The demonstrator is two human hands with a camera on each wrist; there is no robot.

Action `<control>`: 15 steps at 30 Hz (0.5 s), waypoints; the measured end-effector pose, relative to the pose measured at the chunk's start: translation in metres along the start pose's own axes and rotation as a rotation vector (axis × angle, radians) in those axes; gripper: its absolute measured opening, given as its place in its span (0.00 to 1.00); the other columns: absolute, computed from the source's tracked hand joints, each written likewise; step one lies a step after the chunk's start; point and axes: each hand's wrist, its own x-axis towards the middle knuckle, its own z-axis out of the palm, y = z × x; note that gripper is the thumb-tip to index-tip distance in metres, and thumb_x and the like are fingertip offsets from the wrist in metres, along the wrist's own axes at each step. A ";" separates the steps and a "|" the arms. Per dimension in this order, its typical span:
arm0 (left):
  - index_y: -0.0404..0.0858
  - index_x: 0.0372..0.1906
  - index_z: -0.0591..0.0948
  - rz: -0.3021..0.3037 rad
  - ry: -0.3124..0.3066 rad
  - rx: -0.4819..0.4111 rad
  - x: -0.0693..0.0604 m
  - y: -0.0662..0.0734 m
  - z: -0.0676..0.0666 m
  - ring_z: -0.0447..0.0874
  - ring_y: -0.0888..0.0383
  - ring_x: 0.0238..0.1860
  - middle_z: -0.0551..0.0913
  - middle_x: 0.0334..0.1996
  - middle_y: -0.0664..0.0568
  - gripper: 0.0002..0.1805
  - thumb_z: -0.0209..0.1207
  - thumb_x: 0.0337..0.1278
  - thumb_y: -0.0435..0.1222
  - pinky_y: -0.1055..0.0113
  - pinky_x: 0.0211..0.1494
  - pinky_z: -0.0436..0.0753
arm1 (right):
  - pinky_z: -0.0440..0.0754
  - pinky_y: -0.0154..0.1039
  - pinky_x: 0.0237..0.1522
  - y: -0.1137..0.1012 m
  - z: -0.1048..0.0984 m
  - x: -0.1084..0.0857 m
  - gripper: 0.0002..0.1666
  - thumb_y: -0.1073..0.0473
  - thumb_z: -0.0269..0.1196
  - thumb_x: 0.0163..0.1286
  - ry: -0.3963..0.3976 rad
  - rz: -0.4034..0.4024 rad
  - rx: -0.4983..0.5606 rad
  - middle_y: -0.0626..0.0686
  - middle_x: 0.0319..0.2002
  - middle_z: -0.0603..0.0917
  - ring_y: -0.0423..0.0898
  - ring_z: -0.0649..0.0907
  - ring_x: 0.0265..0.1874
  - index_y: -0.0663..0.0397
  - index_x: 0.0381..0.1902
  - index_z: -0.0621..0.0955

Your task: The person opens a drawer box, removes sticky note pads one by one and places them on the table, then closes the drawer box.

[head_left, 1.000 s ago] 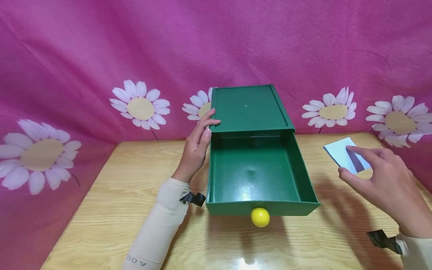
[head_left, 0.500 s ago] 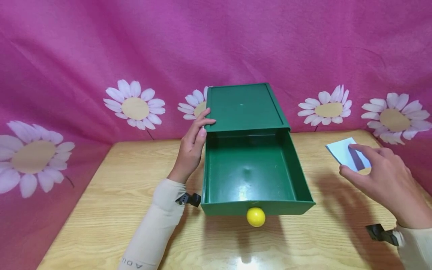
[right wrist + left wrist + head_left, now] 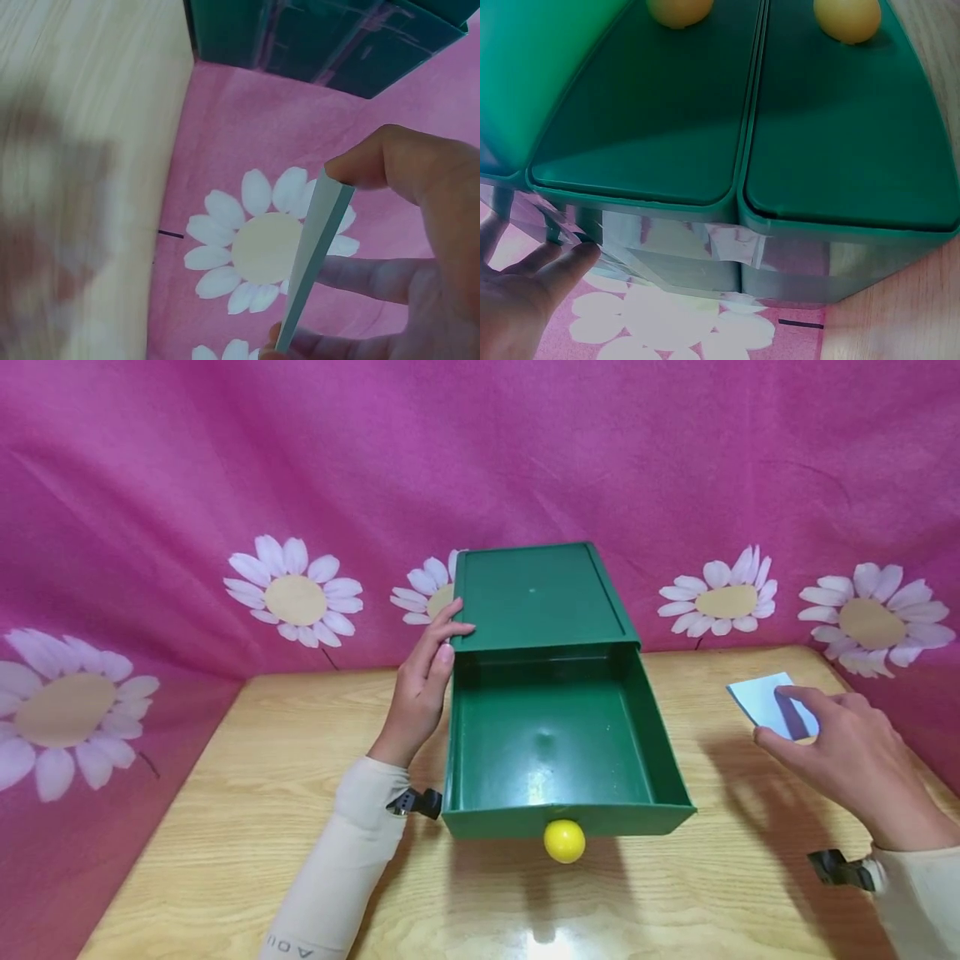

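Note:
A green drawer cabinet (image 3: 536, 597) stands on the table with its top drawer (image 3: 566, 822) pulled out. The drawer has a round yellow knob (image 3: 564, 841), and nothing lies inside it. My left hand (image 3: 422, 685) rests its extended fingers against the cabinet's upper left side, fingertips over the top edge. In the left wrist view, two lower drawers (image 3: 645, 112) with yellow knobs are closed. To the right, my right hand (image 3: 862, 760) holds a light-blue square note pad (image 3: 757, 697) above the table. The right wrist view shows the pad (image 3: 315, 255) edge-on, pinched between thumb and fingers.
The wooden table (image 3: 300, 718) extends on both sides of the cabinet. Behind it hangs a pink cloth (image 3: 525, 452) with large white daisies. Clear tape (image 3: 735, 244) runs along the cabinet's side. The table's back edge lies close behind the cabinet.
The head view has shifted slightly, so the cabinet appears farther left. My right hand has drifted slightly right relative to the drawer, tilting the pad. The left hand stays on the cabinet.

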 end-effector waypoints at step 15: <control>0.31 0.60 0.70 -0.007 -0.003 0.000 0.000 0.006 0.001 0.54 0.53 0.73 0.60 0.72 0.41 0.18 0.39 0.71 0.30 0.54 0.70 0.65 | 0.66 0.54 0.28 0.024 0.013 0.005 0.39 0.44 0.68 0.57 -0.039 -0.028 -0.035 0.76 0.36 0.75 0.67 0.71 0.36 0.67 0.56 0.73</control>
